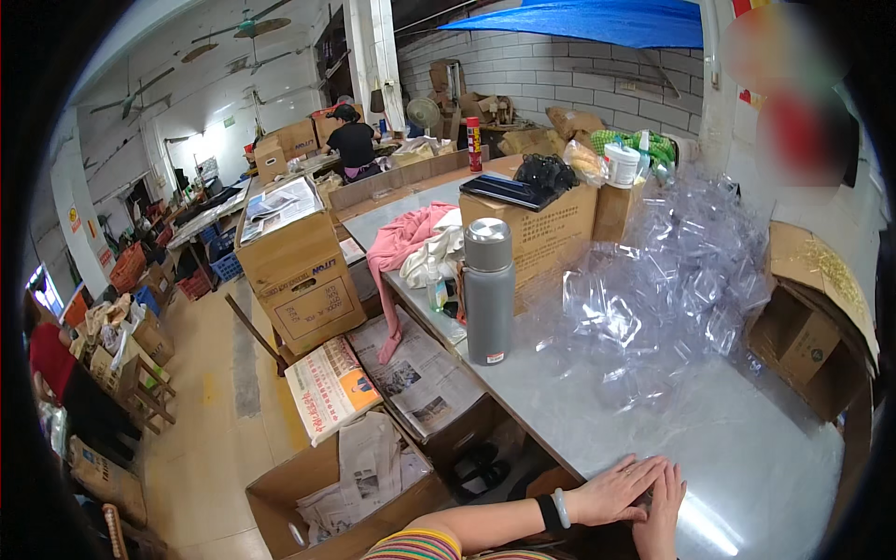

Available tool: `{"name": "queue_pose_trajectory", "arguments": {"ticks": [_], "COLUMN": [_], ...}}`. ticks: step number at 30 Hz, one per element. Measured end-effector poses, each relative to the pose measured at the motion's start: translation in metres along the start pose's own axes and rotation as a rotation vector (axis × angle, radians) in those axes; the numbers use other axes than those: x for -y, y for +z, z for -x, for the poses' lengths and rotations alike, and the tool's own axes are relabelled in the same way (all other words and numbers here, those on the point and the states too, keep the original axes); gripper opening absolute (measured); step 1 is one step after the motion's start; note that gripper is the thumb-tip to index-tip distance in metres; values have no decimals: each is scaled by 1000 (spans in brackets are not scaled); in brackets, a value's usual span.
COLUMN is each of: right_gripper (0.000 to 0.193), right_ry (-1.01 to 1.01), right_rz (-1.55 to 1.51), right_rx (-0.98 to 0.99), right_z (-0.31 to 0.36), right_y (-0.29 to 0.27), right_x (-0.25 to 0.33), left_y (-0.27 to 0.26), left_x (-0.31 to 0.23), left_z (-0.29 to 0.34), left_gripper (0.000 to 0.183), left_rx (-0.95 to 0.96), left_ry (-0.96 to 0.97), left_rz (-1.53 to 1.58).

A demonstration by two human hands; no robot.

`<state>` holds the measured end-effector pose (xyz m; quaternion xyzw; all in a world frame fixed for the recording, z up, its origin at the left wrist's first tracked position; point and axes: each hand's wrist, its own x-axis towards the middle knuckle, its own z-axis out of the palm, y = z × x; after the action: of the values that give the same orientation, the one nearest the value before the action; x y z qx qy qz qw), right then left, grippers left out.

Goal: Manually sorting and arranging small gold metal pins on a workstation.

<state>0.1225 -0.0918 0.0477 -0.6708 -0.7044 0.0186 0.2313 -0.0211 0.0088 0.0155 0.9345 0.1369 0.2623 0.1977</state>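
Observation:
My left hand [613, 491] wears a black band and a pale bangle at the wrist. It rests at the near edge of the grey metal tabletop [551, 425], fingers stretched out. Against its fingertips lies my right hand [661, 511], its fingers also straight; neither holds anything that I can see. Beyond them spreads a large heap of transparent plastic containers [653, 289]. A grey steel thermos bottle [490, 299] stands upright left of the heap.
Behind the thermos, a cardboard box [551, 233] bears a dark tablet [509, 191] and a black plastic bag [544, 172]. Pink cloth [406, 233] hangs off the table's left edge. An open carton [803, 345] lies at right. Newspaper-filled boxes [327, 485] stand below left. Another person [353, 145] sits far back.

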Motion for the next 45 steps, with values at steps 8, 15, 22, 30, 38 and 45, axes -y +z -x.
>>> {"name": "queue_pose_trajectory", "arguments": {"ticks": [8, 15, 22, 30, 38, 45], "right_gripper": [63, 50, 41, 48, 37, 31], "right_ry": [49, 217, 487, 499, 390, 275], "right_rz": [-199, -445, -1071, -1227, -1482, -1474], "right_rx": [-21, -177, -515, -808, -1078, -1069], "right_z": [34, 28, -28, -126, -230, -280], "right_y": [-8, -100, -193, -257, -272, -270], "right_x": [-7, -35, -135, -247, -359, -393], "left_y": [0, -36, -41, -42, -34, -39], "left_x": [-6, 38, 40, 26, 29, 27], "left_z": [3, 4, -1, 3, 10, 7], "left_gripper": [90, 62, 70, 68, 65, 61], "left_rx": [27, -126, -34, -123, -184, -210], "left_ry": [-11, -180, -139, -180, -251, -232], "left_rz": [-124, -254, -274, -243, -223, -245]}}
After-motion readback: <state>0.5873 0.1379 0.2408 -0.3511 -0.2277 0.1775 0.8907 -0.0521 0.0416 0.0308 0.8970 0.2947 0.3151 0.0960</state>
